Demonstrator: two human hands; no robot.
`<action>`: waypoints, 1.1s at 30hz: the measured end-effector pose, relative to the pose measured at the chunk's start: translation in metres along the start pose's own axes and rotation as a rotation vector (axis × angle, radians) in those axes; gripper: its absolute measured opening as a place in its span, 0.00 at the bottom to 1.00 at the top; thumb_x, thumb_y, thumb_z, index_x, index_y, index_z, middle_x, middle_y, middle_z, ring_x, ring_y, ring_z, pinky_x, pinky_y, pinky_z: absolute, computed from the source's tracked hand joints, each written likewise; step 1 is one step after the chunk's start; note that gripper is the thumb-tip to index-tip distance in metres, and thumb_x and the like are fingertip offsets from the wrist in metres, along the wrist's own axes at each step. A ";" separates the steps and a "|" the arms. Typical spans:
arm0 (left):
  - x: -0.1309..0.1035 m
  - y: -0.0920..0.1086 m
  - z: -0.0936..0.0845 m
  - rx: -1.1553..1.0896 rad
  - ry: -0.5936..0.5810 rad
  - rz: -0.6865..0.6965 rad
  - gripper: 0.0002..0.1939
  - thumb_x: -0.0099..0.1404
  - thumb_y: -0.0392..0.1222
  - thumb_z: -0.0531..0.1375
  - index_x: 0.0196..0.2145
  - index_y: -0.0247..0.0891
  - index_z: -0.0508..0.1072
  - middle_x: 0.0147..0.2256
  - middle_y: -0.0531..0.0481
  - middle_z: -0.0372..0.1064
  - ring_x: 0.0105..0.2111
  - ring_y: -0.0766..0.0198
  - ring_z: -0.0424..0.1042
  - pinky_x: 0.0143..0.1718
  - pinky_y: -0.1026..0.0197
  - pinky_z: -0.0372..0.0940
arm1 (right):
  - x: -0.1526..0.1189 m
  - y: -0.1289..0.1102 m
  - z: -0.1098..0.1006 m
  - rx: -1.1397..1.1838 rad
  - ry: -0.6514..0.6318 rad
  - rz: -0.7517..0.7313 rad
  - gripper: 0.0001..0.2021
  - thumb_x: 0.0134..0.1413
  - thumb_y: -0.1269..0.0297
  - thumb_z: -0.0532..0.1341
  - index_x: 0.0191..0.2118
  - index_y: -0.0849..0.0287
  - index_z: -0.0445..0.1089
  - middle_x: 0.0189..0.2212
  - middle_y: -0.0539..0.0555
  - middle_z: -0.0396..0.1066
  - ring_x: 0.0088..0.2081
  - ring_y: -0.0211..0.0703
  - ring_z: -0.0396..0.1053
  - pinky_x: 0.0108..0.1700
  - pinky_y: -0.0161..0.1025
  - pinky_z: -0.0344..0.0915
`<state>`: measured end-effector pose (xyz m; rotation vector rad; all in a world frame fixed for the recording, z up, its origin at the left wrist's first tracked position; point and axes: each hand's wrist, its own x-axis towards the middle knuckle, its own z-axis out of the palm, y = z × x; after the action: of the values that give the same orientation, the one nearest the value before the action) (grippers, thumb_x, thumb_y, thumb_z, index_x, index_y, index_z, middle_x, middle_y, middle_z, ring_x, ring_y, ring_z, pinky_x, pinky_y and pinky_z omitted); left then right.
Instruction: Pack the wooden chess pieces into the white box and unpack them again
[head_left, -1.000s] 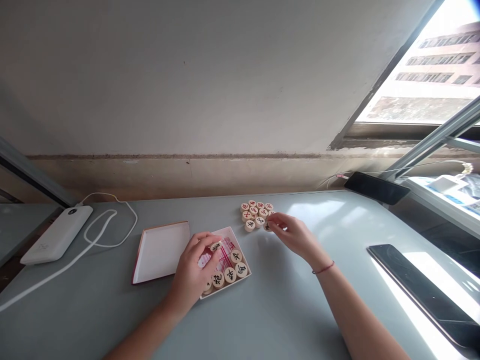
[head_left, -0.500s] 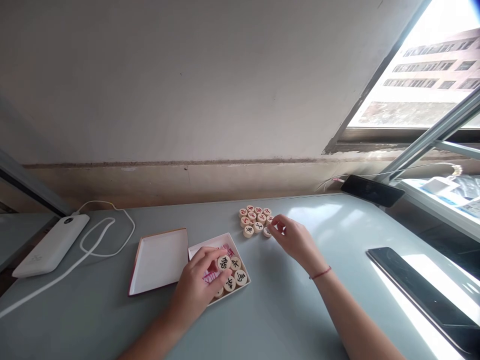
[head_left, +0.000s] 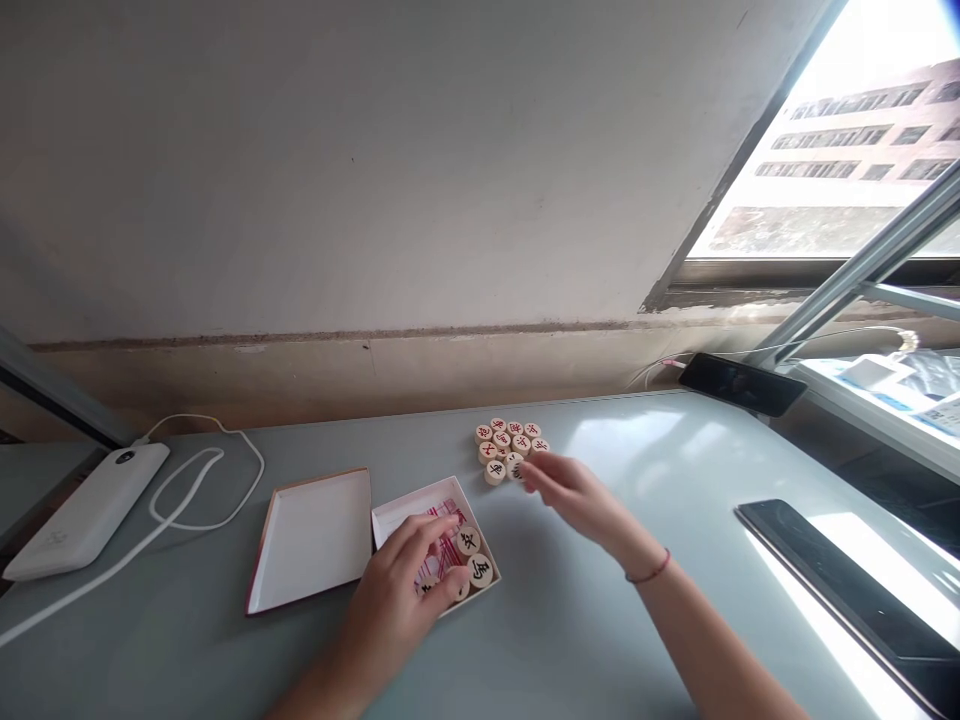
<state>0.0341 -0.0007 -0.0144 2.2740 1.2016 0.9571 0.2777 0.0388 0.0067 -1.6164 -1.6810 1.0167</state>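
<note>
My left hand [head_left: 401, 580] is over the white open box [head_left: 491, 562], its thumb and fingers apart with nothing between them. In the box lie several round pieces with black characters, among them one [head_left: 481, 571] at the right corner; others are partly hidden by my thumb and fingers. Beyond the box, a cluster of round pieces stands on the table, mostly red-marked ones [head_left: 501, 440], with black-marked ones [head_left: 495, 472] at its near side. My right hand [head_left: 570, 495] is at the cluster's near right edge, fingers closed together. What they hold, if anything, is hidden.
An empty box lid [head_left: 315, 540] lies left of the box. Farther left are a white power bank [head_left: 86, 510] and a looped white cable [head_left: 184, 490]. A dark phone [head_left: 742, 383] leans at the back right, and a dark tablet-like device [head_left: 847, 590] lies at the right.
The black-marked piece is gone from between my left fingers, which have parted. My right hand has moved slightly left along the cluster, and its fingers have come closer together.
</note>
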 end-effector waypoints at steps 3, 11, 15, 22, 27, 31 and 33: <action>0.001 0.002 -0.002 -0.007 -0.019 -0.004 0.11 0.65 0.41 0.57 0.46 0.44 0.70 0.42 0.49 0.74 0.42 0.61 0.75 0.44 0.61 0.71 | 0.010 0.016 -0.013 -0.168 0.073 0.137 0.19 0.56 0.49 0.49 0.23 0.58 0.60 0.18 0.48 0.59 0.22 0.36 0.55 0.23 0.34 0.52; 0.003 0.004 -0.004 -0.009 -0.047 0.013 0.10 0.66 0.36 0.54 0.44 0.43 0.71 0.39 0.51 0.74 0.39 0.64 0.75 0.43 0.64 0.70 | 0.011 0.020 -0.010 -0.344 0.120 0.221 0.19 0.54 0.50 0.49 0.20 0.55 0.51 0.17 0.47 0.56 0.21 0.37 0.53 0.24 0.34 0.48; 0.001 0.002 -0.003 -0.002 -0.067 -0.004 0.11 0.66 0.37 0.53 0.44 0.44 0.71 0.39 0.50 0.74 0.40 0.63 0.74 0.43 0.64 0.70 | 0.008 0.020 -0.009 -0.328 0.123 0.162 0.14 0.53 0.49 0.52 0.31 0.54 0.58 0.21 0.47 0.64 0.24 0.40 0.61 0.26 0.34 0.54; 0.001 -0.001 -0.003 0.011 -0.083 0.017 0.10 0.66 0.35 0.53 0.42 0.44 0.71 0.38 0.51 0.73 0.38 0.64 0.74 0.41 0.66 0.69 | 0.010 0.030 0.000 -0.447 0.103 0.035 0.07 0.53 0.60 0.52 0.39 0.53 0.56 0.27 0.49 0.68 0.25 0.41 0.65 0.27 0.35 0.57; 0.002 -0.004 -0.003 0.175 -0.060 0.126 0.09 0.65 0.36 0.54 0.41 0.42 0.72 0.36 0.50 0.74 0.36 0.61 0.74 0.40 0.60 0.70 | 0.009 0.026 0.000 -0.517 0.173 0.048 0.10 0.55 0.58 0.52 0.41 0.54 0.57 0.26 0.49 0.66 0.24 0.42 0.63 0.25 0.35 0.55; 0.004 -0.006 -0.003 0.354 -0.083 0.212 0.14 0.60 0.42 0.61 0.45 0.40 0.72 0.41 0.45 0.75 0.38 0.54 0.74 0.39 0.54 0.70 | 0.000 0.006 0.010 -0.456 0.204 -0.085 0.13 0.60 0.54 0.49 0.46 0.54 0.58 0.24 0.49 0.64 0.23 0.41 0.62 0.26 0.35 0.56; 0.006 -0.005 -0.003 0.391 -0.147 0.220 0.18 0.61 0.46 0.61 0.48 0.38 0.72 0.43 0.43 0.75 0.40 0.52 0.74 0.40 0.53 0.70 | -0.007 -0.006 0.019 -0.356 0.060 -0.161 0.14 0.62 0.53 0.47 0.47 0.54 0.61 0.25 0.49 0.66 0.24 0.40 0.63 0.27 0.35 0.57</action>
<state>0.0317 0.0073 -0.0134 2.7765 1.1742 0.6530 0.2593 0.0300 0.0020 -1.6735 -1.9976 0.6085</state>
